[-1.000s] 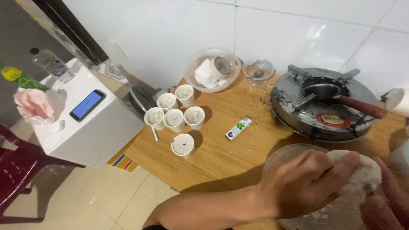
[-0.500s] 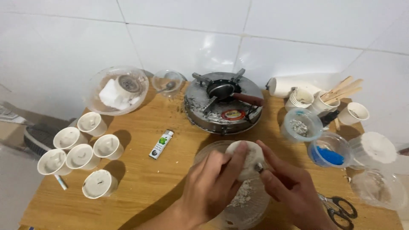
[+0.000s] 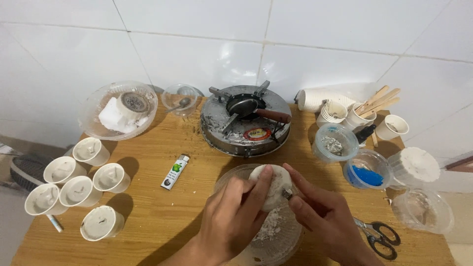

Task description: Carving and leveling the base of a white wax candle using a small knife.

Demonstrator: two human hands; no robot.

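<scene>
Cups point(image 3: 78, 189), six; hands point(image 3: 236, 216), two

A home craft corner: tiled wall point(image 3: 197, 39), wooden table point(image 3: 148, 216), small stove point(image 3: 245, 120), wax-filled cups point(image 3: 79, 189).

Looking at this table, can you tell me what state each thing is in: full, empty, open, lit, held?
white block: held by left hand over the clear bowl.
right hand: scraping the block with a small tool.
clear bowl: holds white shavings.
small stove: no flame visible, pan on top.
six paper cups: filled with white, upright.
lighter: lying flat.
scissors: lying flat.
blue-powder tub: open.
</scene>
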